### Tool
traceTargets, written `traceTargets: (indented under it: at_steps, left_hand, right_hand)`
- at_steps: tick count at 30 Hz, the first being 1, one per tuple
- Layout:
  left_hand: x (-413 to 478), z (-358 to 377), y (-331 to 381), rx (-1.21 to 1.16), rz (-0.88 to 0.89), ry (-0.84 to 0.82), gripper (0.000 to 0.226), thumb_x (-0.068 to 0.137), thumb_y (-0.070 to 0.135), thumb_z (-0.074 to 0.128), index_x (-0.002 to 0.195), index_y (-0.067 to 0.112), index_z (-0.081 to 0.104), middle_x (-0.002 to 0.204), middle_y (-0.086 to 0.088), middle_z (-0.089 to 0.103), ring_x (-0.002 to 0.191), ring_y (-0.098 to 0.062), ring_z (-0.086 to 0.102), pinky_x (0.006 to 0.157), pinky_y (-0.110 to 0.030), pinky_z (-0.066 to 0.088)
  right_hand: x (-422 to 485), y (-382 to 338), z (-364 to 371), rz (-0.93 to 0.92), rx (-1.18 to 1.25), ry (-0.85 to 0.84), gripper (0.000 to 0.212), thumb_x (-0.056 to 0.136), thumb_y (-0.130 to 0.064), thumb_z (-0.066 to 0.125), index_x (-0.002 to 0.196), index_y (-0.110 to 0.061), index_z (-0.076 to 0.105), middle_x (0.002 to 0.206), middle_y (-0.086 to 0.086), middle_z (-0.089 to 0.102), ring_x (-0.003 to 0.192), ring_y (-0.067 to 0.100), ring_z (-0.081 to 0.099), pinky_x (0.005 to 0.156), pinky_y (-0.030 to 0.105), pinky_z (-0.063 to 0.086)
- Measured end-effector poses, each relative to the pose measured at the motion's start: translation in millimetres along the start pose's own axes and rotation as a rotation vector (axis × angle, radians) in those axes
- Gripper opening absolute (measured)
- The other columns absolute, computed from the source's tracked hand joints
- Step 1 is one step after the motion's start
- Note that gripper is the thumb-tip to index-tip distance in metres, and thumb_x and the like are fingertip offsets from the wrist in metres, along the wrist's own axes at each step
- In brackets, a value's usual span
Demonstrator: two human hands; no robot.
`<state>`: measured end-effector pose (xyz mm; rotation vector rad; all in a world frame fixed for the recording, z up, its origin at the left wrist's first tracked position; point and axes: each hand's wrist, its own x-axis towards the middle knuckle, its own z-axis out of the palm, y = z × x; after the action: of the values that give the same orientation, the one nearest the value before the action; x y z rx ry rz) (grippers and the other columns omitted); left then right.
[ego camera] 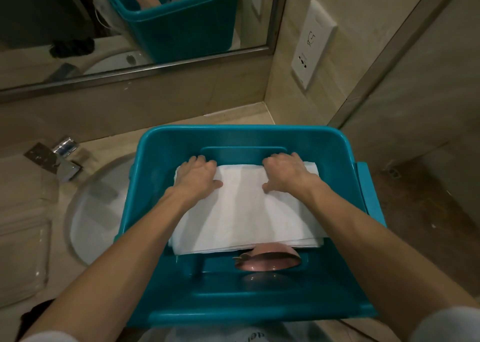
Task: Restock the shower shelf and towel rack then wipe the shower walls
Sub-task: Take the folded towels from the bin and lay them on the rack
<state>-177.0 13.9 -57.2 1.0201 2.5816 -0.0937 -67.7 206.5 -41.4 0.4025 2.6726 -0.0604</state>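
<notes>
hands apart — left hand [198,175], right hand [285,174] — gripping the white towel [244,211] in the teal bin [259,295].

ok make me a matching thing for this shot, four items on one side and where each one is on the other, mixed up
Column one:
1. white towel
2. pink dish
3. tap
4. wall socket

Column two:
a. on the wall, right of the mirror
b. left of the teal bin, over the sink
c. in the bin, gripped by the left hand and right hand
d. in the bin, partly under the white towel's near edge

Pairs: 1-c, 2-d, 3-b, 4-a
</notes>
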Motion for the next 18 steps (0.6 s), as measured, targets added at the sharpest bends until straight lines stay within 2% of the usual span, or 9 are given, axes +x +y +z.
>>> traceTargets:
  at_steps: [4,6,8,12,15,18]
  left_hand:
    - [-0.9,10.6,1.0,-0.049,-0.048,0.053,0.044,0.095,0.045,0.059,0.131,0.020,0.056,0.129,-0.007,0.057,0.120,-0.027,0.049,0.102,-0.041,0.039]
    - [-3.6,13.1,1.5,-0.055,-0.052,0.082,0.043,0.095,0.044,0.059,0.130,0.019,0.056,0.127,-0.006,0.058,0.119,-0.027,0.050,0.100,-0.041,0.039]
    - [-7.7,14.0,4.5,-0.025,-0.040,0.141,0.043,0.094,0.042,0.061,0.129,0.018,0.054,0.125,-0.007,0.059,0.115,-0.028,0.051,0.097,-0.042,0.042]
    - [-18.2,16.5,12.7,0.014,0.023,0.296,0.041,0.087,0.028,0.073,0.122,0.014,0.058,0.115,-0.010,0.056,0.104,-0.028,0.051,0.083,-0.042,0.047]
    - [-22.8,26.1,12.1,0.020,0.090,0.357,0.029,0.085,0.015,0.071,0.114,0.012,0.063,0.102,-0.009,0.059,0.092,-0.028,0.054,0.078,-0.040,0.046]
    - [-23.8,30.7,10.9,-0.066,0.058,0.344,0.026,0.093,0.025,0.060,0.117,0.014,0.063,0.105,-0.009,0.063,0.095,-0.028,0.057,0.084,-0.040,0.046]
  right_hand:
    - [3.9,8.8,0.3,0.019,0.065,-0.137,0.042,0.086,-0.050,0.067,0.110,-0.018,0.056,0.110,0.002,0.064,0.094,0.022,0.055,0.078,0.037,0.043]
    - [5.1,15.7,-2.6,0.031,0.069,-0.209,0.049,0.085,-0.057,0.065,0.113,-0.018,0.056,0.110,0.000,0.063,0.095,0.022,0.056,0.076,0.037,0.043]
    - [6.7,20.5,-5.1,0.041,0.019,-0.244,0.058,0.083,-0.068,0.061,0.114,-0.020,0.057,0.110,-0.002,0.063,0.100,0.022,0.058,0.078,0.038,0.042]
    - [1.9,27.9,-4.5,0.107,-0.127,-0.258,0.074,0.074,-0.090,0.045,0.109,-0.025,0.058,0.107,-0.002,0.063,0.105,0.024,0.057,0.096,0.045,0.032]
    - [-6.1,32.6,-6.0,0.166,-0.076,-0.235,0.079,0.068,-0.093,0.048,0.099,-0.021,0.059,0.102,-0.001,0.063,0.104,0.025,0.057,0.100,0.047,0.030]
    - [-12.1,34.7,-17.6,0.184,0.032,-0.289,0.070,0.068,-0.085,0.060,0.093,-0.019,0.057,0.098,-0.001,0.063,0.098,0.024,0.057,0.102,0.048,0.032]
